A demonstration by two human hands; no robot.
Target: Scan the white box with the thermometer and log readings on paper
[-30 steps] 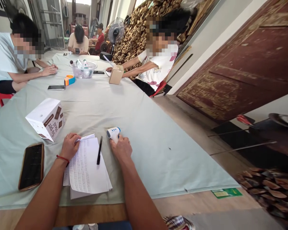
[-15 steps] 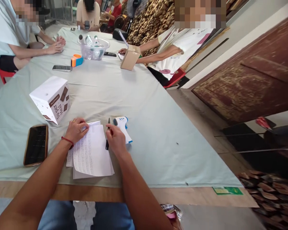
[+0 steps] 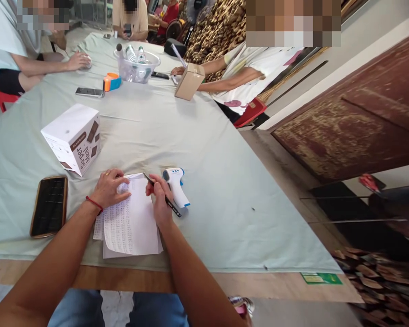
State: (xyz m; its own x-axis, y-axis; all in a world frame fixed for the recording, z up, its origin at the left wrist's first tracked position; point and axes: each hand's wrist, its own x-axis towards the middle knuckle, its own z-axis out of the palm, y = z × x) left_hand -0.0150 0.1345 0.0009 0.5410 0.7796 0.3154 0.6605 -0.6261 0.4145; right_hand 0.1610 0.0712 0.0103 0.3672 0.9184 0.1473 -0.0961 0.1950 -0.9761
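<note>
A small stack of printed sheets lies on the cloth in front of me, its top page curling at the lower edge. My left hand rests on the upper left of the papers, fingers spread. In my right hand is a black pen, gripped between thumb and fingers, its tip over the upper right corner of the page. Just right of that hand lies a white and blue infrared thermometer. To the left are a phone in a brown case and a white carton.
Farther up the cloth-covered table are another phone, an orange and blue object, a clear basin of bottles and a cardboard box. People sit along the left, far and right sides. A green label marks the front edge.
My right hand has turned the pen so it slants across the page's upper right corner. My left fingers have spread on the paper. The person at left has drawn their hands apart.
</note>
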